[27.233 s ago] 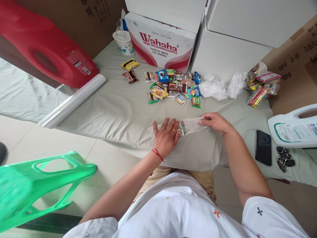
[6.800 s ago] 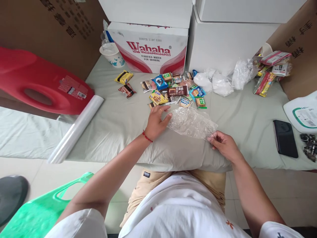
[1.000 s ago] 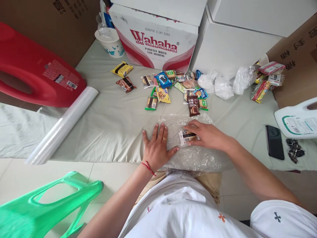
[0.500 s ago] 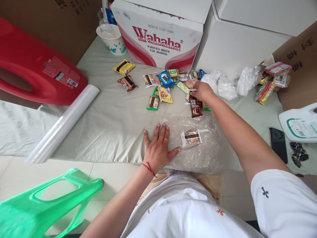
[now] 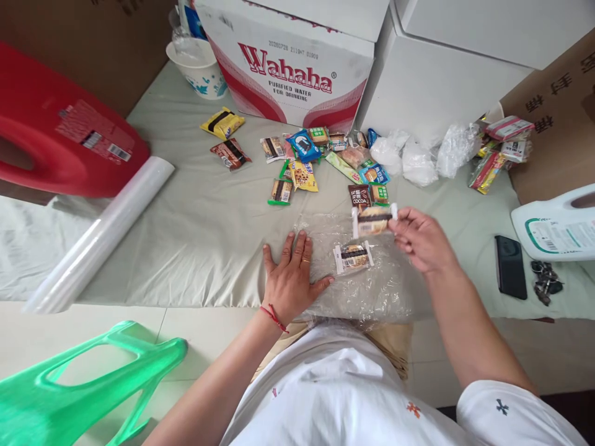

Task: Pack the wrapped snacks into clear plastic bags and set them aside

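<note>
My left hand point(image 5: 289, 277) lies flat with spread fingers on the left part of a sheet of clear plastic wrap point(image 5: 385, 291). My right hand point(image 5: 421, 238) pinches the right end of a wrapped biscuit packet point(image 5: 373, 221), held above the sheet. On the wrap below it rests a similar wrapped biscuit point(image 5: 354, 256) in clear film with white ends. Just behind the held packet lie a brown cocoa packet point(image 5: 359, 194) and a green-edged packet point(image 5: 380, 194). A blue packet point(image 5: 304, 146) and a yellow packet point(image 5: 304, 176) sit in the snack pile farther back.
A roll of plastic wrap point(image 5: 102, 235) and a red jug point(image 5: 69, 130) are at left. Behind stand a Wahaha box point(image 5: 288, 74) and a paper cup point(image 5: 199, 68). White plastic bundles point(image 5: 421, 162), a phone point(image 5: 510, 266) and keys point(image 5: 546, 282) lie right. A green stool point(image 5: 93, 378) stands below.
My right hand has come back from the snack pile toward me, bringing a wrapped biscuit over the plastic sheet. My left hand stays flat on the sheet. The view has shifted slightly.
</note>
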Motion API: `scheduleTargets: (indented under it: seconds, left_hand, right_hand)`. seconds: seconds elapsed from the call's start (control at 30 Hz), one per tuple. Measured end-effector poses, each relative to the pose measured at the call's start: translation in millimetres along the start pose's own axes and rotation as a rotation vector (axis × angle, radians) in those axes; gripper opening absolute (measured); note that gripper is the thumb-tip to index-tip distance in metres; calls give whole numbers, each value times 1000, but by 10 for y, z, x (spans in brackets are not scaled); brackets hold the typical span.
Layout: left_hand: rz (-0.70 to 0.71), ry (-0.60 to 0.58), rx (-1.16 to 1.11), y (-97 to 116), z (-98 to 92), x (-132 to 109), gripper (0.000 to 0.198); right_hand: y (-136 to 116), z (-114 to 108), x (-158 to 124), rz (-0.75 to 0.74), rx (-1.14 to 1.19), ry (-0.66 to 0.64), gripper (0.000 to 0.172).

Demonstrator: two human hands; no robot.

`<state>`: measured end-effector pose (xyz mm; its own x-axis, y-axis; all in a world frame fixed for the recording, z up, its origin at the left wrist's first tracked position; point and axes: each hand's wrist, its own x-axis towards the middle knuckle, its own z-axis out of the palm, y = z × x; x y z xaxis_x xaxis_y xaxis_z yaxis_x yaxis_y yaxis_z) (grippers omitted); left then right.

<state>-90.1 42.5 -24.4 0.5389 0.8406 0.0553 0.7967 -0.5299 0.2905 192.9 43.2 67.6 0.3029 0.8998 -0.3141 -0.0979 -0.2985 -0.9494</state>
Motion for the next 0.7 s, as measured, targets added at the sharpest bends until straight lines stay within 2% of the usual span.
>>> scheduleTargets:
  seconds: [0.1,0.23,0.37,0.43,0.53,0.63,0.7]
  left_hand:
    - [2,8,4,-4,10,0,93]
    - [6,15,12,-9,25,1,94]
    - [5,21,8,1,24,8,92]
    - [3,24,2,2,16,5,91]
    - [-1,38,-14,-16,3,-14,90]
    - [-5,80,-38,-57,3,-44,83]
    - [-30,120,-53,-80,12,-58,76]
  right_hand:
    - [293,115,-287,148,64,-40,51]
    - [584,137,-379,172,-3,-22,51]
    - [645,73,-402,-1,-395,31,41]
    - [588,44,-389,-93,-593,76,35]
    - [463,23,-247,-218,-740,114,27]
    - [352,68,51,-407,-869,51,20]
    - [291,156,276,-554,-991,-65,22]
